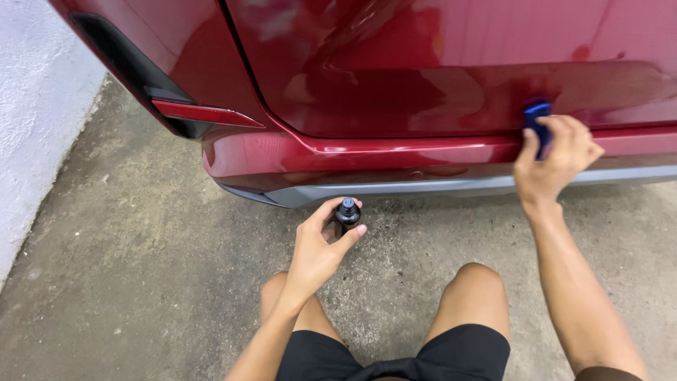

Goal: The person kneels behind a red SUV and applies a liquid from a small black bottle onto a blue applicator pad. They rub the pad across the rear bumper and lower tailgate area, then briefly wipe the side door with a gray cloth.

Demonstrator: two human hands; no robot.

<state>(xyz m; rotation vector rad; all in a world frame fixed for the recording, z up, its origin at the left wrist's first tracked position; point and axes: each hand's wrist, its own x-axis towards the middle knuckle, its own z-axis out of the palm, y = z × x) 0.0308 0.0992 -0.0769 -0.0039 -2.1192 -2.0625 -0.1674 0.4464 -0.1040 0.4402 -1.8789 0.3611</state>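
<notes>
1. As the person squats on the concrete floor behind the dark red car, both bare knees point at the rear bumper.
2. The left hand holds a small dark bottle upright, low in front of the knees and just below the bumper's grey lower trim.
3. The left fingers are curled around the bottle body, with thumb and forefinger pinching it near the neck; the blue-tipped top stands clear above them.
4. The right hand is raised to the lower edge of the tailgate panel, right of centre.
5. The right fingers are pressed together over a blue applicator block, holding it against the paint; only its upper end shows, so its full shape cannot be told.
6. A red reflector sits at the left corner of the bumper, near a white rough wall.
</notes>
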